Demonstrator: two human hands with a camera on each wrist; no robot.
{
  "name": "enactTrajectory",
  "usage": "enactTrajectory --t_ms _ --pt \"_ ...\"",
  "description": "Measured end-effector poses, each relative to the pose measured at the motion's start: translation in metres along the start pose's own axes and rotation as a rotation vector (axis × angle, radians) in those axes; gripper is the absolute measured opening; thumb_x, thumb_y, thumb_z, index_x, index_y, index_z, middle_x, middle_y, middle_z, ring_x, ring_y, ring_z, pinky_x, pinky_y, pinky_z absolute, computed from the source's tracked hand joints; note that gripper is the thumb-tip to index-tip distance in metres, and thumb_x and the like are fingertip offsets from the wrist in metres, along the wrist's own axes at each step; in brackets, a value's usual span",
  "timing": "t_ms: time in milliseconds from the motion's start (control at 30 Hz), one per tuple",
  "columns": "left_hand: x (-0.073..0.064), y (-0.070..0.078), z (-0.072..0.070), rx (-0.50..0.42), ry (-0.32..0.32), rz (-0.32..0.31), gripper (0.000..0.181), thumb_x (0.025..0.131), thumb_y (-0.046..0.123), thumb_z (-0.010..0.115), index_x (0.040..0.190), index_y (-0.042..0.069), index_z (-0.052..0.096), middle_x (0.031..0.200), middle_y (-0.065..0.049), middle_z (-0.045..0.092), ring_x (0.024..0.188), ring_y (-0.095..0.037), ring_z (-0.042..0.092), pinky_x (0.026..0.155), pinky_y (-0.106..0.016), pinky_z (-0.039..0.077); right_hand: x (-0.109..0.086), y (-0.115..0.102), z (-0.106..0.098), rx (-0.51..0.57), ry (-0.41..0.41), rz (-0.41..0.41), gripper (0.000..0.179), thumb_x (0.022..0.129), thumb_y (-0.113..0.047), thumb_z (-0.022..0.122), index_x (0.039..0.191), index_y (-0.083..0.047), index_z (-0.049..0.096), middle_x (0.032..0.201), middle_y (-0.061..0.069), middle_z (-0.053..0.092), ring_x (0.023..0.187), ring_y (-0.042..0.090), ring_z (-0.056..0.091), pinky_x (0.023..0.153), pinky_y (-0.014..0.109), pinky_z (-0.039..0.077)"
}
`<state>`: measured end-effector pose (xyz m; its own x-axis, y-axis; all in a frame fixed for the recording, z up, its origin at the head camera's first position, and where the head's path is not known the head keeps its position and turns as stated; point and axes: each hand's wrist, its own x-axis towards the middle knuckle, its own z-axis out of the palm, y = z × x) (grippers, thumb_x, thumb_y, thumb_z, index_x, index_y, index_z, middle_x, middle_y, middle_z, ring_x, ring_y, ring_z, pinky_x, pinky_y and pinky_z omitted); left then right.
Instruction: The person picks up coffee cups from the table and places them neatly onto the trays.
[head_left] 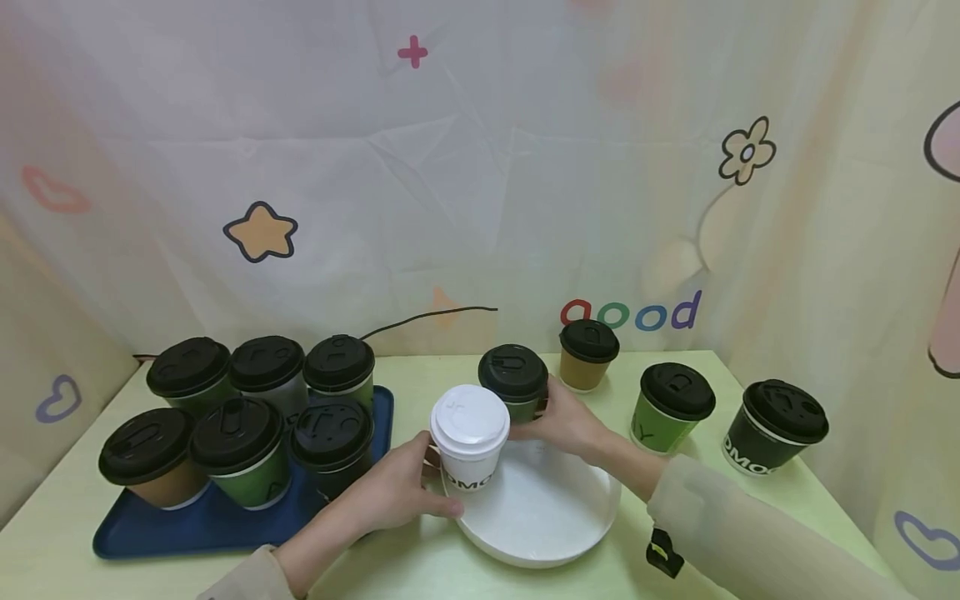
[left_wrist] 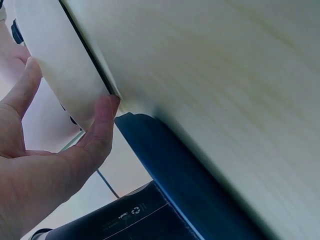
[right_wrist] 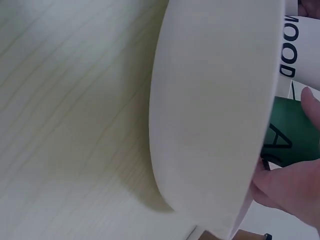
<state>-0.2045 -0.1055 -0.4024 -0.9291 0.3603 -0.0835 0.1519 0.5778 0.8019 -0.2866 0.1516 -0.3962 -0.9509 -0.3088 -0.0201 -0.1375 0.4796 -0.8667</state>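
Observation:
My left hand point(head_left: 397, 483) grips the left edge of a white round dish point(head_left: 540, 517); in the left wrist view its thumb is at the rim and a fingertip point(left_wrist: 106, 102) at the lower edge. Just beside that hand, a white paper cup point(head_left: 469, 429) with a white lid stands upright on the dish. My right hand point(head_left: 566, 421) holds a green paper cup point(right_wrist: 292, 132) with a black lid point(head_left: 513, 372) at the dish's far side. Whether that cup's base touches the dish is hidden.
A blue tray point(head_left: 225, 533) at the left bears several black-lidded cups. Behind and right of the dish stand a brown cup point(head_left: 581, 371), a light green cup point(head_left: 656, 425) and a black cup point(head_left: 757, 442). A printed curtain point(head_left: 480, 208) hangs behind the table.

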Motion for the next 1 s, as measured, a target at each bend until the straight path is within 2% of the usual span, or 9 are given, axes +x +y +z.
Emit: enactTrajectory --t_ms 133,300,400,467,567,667,767,833,1000 --pt "0.001 0.0 0.001 0.003 -0.003 -0.003 0.07 0.075 0.023 0.095 0.125 -0.003 0.052 0.115 -0.012 0.063 0.107 -0.028 0.061 0.093 -0.05 0.051 -0.007 0.0 -0.008 -0.033 0.014 0.051 0.076 0.076 -0.014 0.093 0.138 -0.002 0.05 0.128 0.013 0.061 0.117 0.033 0.06 0.102 0.049 0.049" --pt "0.001 0.0 0.001 0.0 0.0 0.002 0.069 0.075 0.022 0.095 0.124 -0.003 0.053 0.115 -0.012 0.063 0.107 -0.028 0.061 0.093 -0.051 0.05 -0.018 -0.004 -0.02 -0.018 0.018 0.055 0.072 0.08 -0.005 0.088 0.139 0.005 0.048 0.124 0.019 0.061 0.117 0.035 0.06 0.099 0.041 0.053" --pt "0.001 0.0 0.001 -0.005 0.003 0.001 0.07 0.075 0.022 0.095 0.124 -0.003 0.053 0.115 -0.012 0.063 0.106 -0.028 0.061 0.093 -0.05 0.05 -0.028 -0.005 -0.027 -0.014 0.009 0.012 0.067 0.083 -0.003 0.085 0.138 0.006 0.049 0.125 0.022 0.061 0.117 0.036 0.06 0.097 0.039 0.054" --pt "0.001 0.0 0.001 -0.011 0.006 0.002 0.07 0.075 0.021 0.095 0.124 -0.003 0.053 0.115 -0.012 0.063 0.106 -0.028 0.061 0.093 -0.05 0.051 -0.035 -0.004 -0.033 -0.027 0.01 -0.031 0.056 0.086 -0.004 0.083 0.133 0.005 0.054 0.122 0.021 0.062 0.113 0.034 0.062 0.094 0.037 0.055" --pt "0.001 0.0 0.001 -0.01 0.007 0.003 0.07 0.075 0.021 0.095 0.125 -0.003 0.052 0.115 -0.012 0.063 0.105 -0.028 0.061 0.092 -0.049 0.051 -0.045 -0.001 -0.04 -0.064 0.024 -0.109 0.034 0.091 -0.008 0.078 0.12 0.001 0.063 0.112 0.015 0.067 0.104 0.028 0.065 0.087 0.032 0.057" --pt "0.001 0.001 0.0 -0.004 0.009 0.005 0.07 0.075 0.021 0.095 0.125 -0.003 0.052 0.115 -0.012 0.063 0.104 -0.027 0.061 0.091 -0.048 0.052 -0.055 0.003 -0.045 -0.067 0.05 -0.159 0.015 0.096 -0.009 0.073 0.108 -0.002 0.069 0.098 0.01 0.069 0.091 0.028 0.066 0.077 0.028 0.057" --pt "0.0 0.001 -0.001 0.001 0.013 0.006 0.069 0.074 0.021 0.095 0.124 -0.003 0.053 0.115 -0.012 0.063 0.102 -0.027 0.061 0.09 -0.048 0.052 -0.064 0.008 -0.048 -0.032 0.086 -0.174 0.008 0.097 -0.01 0.072 0.101 -0.003 0.07 0.089 0.009 0.067 0.081 0.032 0.065 0.069 0.027 0.055" --pt "0.0 0.001 0.0 0.0 0.014 0.003 0.07 0.074 0.021 0.095 0.124 -0.003 0.053 0.115 -0.012 0.063 0.103 -0.027 0.061 0.091 -0.049 0.051 -0.07 0.012 -0.049 -0.009 0.122 -0.18 0.007 0.097 -0.009 0.072 0.1 -0.003 0.07 0.086 0.011 0.066 0.076 0.028 0.064 0.066 0.026 0.054" --pt "0.0 0.001 0.0 -0.001 0.01 -0.013 0.071 0.074 0.022 0.095 0.125 -0.003 0.053 0.115 -0.012 0.063 0.106 -0.028 0.061 0.094 -0.051 0.05 -0.087 0.026 -0.049 0.059 0.326 -0.22 0.007 0.101 -0.007 0.066 0.1 0.0 0.065 0.074 0.012 0.061 0.059 0.018 0.056 0.051 0.026 0.049"
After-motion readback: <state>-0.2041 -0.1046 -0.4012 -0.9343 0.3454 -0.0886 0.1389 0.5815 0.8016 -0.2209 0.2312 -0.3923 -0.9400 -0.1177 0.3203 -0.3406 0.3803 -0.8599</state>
